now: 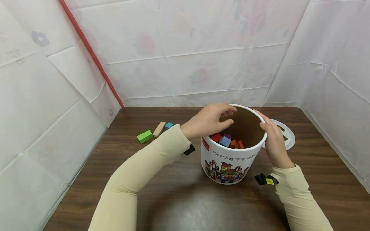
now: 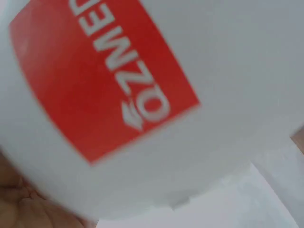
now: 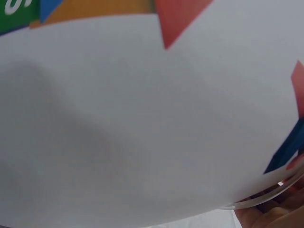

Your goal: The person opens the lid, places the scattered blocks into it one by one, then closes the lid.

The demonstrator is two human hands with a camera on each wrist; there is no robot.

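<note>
A white round bucket with a printed town picture stands on the brown table. Several coloured blocks lie inside it. My left hand is at the bucket's left rim, fingers curled over the far edge and thumb over the opening. My right hand grips the right side, thumb hooked on the rim. The left wrist view is filled by the bucket's wall and its red label. The right wrist view shows only the bucket's wall up close.
The bucket's white lid lies flat just behind my right hand. A green block, a tan block and a small blue block lie on the table's left. White sheeted walls enclose the table on three sides.
</note>
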